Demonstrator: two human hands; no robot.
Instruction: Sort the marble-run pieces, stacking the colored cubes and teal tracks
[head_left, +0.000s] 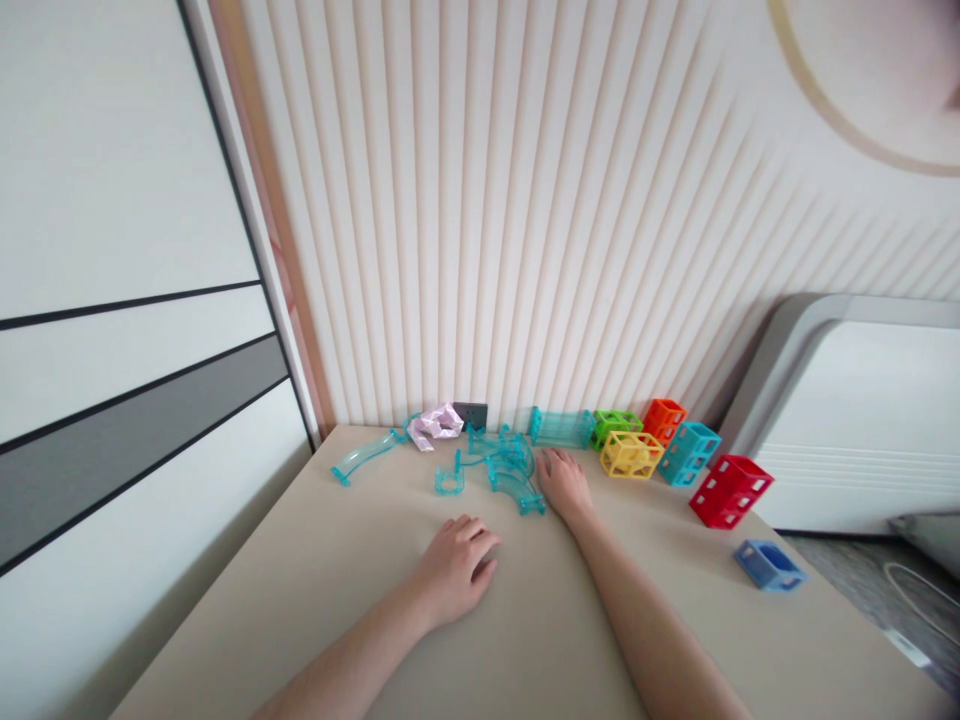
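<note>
My left hand (456, 570) rests on the tabletop, fingers a little curled and apart, with nothing in it. Farther forward, my right hand (564, 482) lies palm down beside a curved clear-teal track piece (517, 490); whether it touches the piece I cannot tell. A small teal U-shaped piece (450, 482) lies ahead of my left hand. More teal track parts (506, 447) overlap in a pile near the wall. A straight teal track (562, 428) sits just beyond my right hand, and a long curved one (367, 456) lies at the left.
To the right stand block frames: yellow (630, 455), green (616, 425), orange (664, 420), teal (690, 453), red (730, 491) and blue (770, 566). Crumpled lilac paper or foil (436, 425) lies by a dark wall socket (472, 416). A ribbed wall (465, 220) bounds the table (300, 600).
</note>
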